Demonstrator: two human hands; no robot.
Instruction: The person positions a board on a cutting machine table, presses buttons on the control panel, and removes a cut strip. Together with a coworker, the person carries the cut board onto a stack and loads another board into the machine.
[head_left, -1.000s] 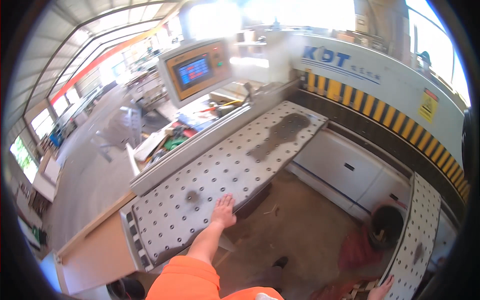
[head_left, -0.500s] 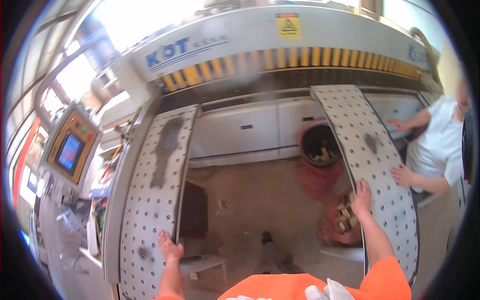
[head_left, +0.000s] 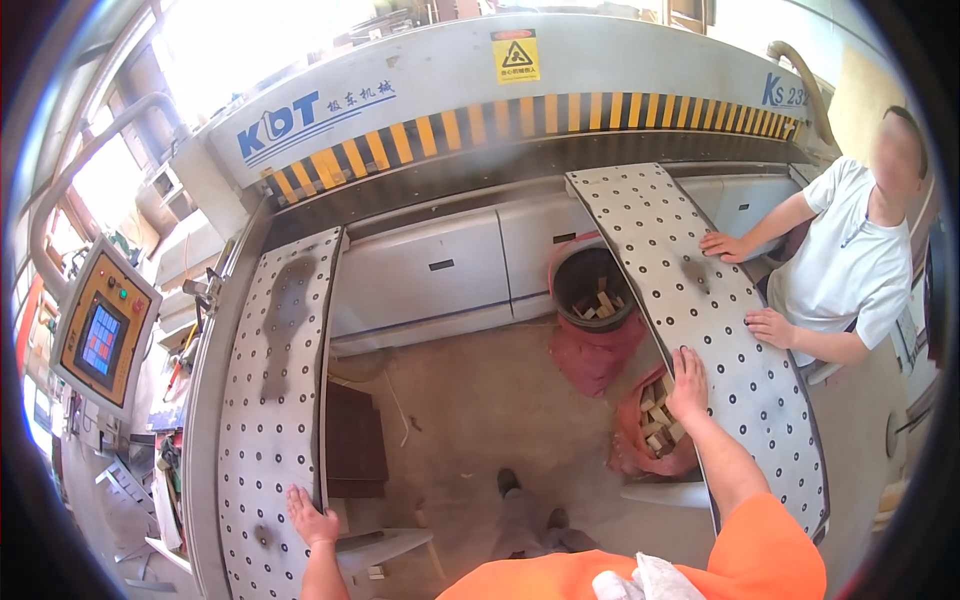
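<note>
My left hand [head_left: 313, 517] rests on the inner edge of the left support table [head_left: 285, 430], fingers spread over its pale, dotted top. On the inner edge of the right support table [head_left: 720, 310], my right hand [head_left: 688, 384] lies with its fingers stretched out on the surface. Neither hand holds anything. Both tables reach from my sides toward a large grey machine [head_left: 400, 110] with a yellow-and-black striped front. Dark smudges mark both tabletops. Between the tables my legs and shoes [head_left: 510, 482] show on the floor.
A co-worker [head_left: 850, 250] in a white shirt stands at the right with both hands on the right table. Beneath its inner edge are a black bucket [head_left: 566, 290] and a red sack [head_left: 630, 430] of wood offcuts. A control panel [head_left: 105, 325] hangs at the left.
My view has turned slightly to the right, so the machine and tables sit further left. My hands stay on the tables. The co-worker comes more fully into view, hands still on the table.
</note>
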